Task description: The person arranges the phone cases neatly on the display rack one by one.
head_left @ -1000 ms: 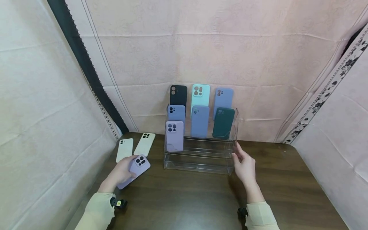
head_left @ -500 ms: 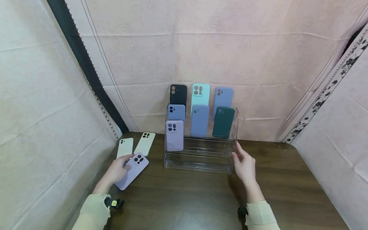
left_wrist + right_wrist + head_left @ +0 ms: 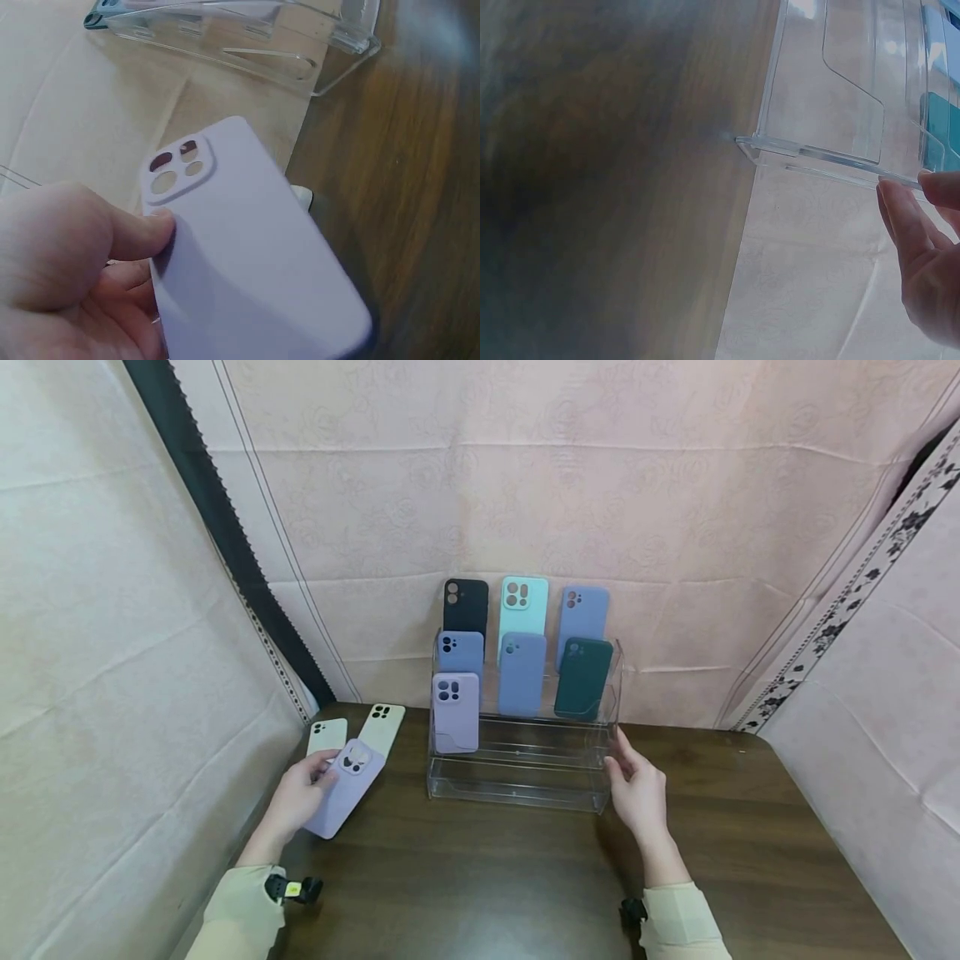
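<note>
My left hand [image 3: 297,795] pinches a lilac phone case [image 3: 343,793] by its left edge, thumb on the back beside the camera cutouts. In the left wrist view the thumb [image 3: 142,234] lies just below the raised camera frame, and the case is tilted. Two pale phone cases lie behind it, the left one [image 3: 327,735] and the right one [image 3: 382,728], each partly covered. My right hand [image 3: 639,789] grips the right side of a clear tiered display stand [image 3: 517,792]. In the right wrist view, fingertips and thumb meet at the stand's side panel [image 3: 832,156].
Several phone cases stand in the display: black [image 3: 465,606], mint [image 3: 523,610], blue [image 3: 522,677], dark green [image 3: 583,681] and, on a lower tier at left, lilac [image 3: 456,714]. Pale cloth walls [image 3: 675,527] enclose the brown wooden table [image 3: 480,877].
The lilac case has shifted back and left with my left hand and turned more upright, now overlapping both pale cases. My right hand stays at the stand.
</note>
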Available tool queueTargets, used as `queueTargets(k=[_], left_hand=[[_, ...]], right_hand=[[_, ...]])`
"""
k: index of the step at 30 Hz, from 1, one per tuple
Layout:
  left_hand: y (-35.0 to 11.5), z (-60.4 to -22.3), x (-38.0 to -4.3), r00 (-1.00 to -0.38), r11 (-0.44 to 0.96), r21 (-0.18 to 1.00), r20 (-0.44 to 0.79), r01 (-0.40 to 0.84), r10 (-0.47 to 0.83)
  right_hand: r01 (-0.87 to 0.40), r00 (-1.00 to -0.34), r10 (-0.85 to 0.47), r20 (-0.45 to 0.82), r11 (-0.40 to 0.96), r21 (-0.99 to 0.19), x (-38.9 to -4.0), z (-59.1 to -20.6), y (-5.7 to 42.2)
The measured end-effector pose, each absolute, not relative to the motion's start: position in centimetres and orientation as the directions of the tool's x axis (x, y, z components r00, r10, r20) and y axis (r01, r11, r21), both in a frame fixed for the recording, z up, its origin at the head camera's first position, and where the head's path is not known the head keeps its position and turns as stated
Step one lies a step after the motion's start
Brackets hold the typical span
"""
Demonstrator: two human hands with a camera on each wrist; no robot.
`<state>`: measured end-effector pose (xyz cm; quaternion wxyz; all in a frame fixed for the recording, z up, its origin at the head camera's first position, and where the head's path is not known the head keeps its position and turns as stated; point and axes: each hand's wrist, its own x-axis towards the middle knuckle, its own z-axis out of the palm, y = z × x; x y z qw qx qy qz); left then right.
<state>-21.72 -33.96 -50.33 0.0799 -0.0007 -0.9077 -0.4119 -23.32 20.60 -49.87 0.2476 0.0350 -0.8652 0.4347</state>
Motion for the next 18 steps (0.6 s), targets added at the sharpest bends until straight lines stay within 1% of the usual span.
queueTargets(k=[8, 14, 18], left_hand=[[-33.2, -49.6, -21.5, -0.967, 0.62, 0.782, 0.202, 0.065, -0.154], [-32.5, -48.4, -21.3, -0.956, 0.537, 0.843, 0.177, 0.026, -0.232], [-32.0, -48.0, -21.1, -0.956, 0.489, 0.872, 0.163, 0.024, -0.243]], right_hand=[[-0.271, -0.882, 0.149, 0.447, 0.616, -0.74, -23.3, -49.9, 20.7], [-0.278, -0.883, 0.144, 0.447, 0.608, -0.743, -23.3, -49.8, 20.6], [-0.275, -0.884, 0.146, 0.445, 0.607, -0.746, -23.3, -49.8, 20.7]])
